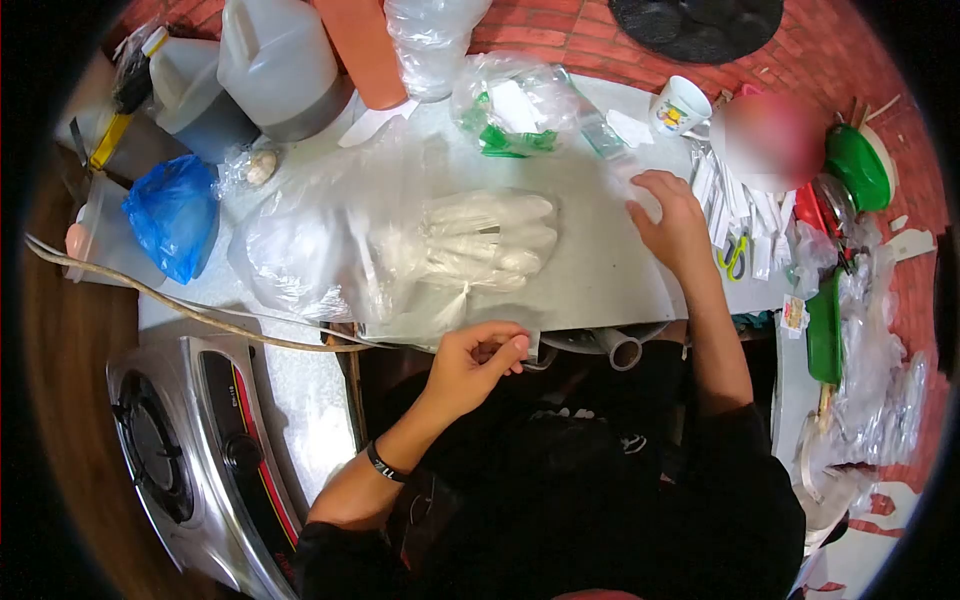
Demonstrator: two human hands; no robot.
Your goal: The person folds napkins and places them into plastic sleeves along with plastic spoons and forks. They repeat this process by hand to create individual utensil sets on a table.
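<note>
My left hand (478, 362) is at the near edge of the grey work surface (600, 290), with its fingers curled in. A small pale piece shows beside its fingertips, but I cannot make out what it holds. My right hand (672, 215) reaches over the right part of the surface with its fingers spread, near a whitish patch of film. Between the hands lies a bundle of tied clear plastic bags (500, 240) with a pale sheen. A large clear plastic bag (320, 230) touches the bundle on the left.
At the back left stand plastic jugs (285, 75) and a blue bag (175, 215). A gas stove (165, 440) is at lower left, with a cable (200, 305) above it. A cup (681, 106), green-handled scissors (735, 258) and white strips (710, 190) are at right.
</note>
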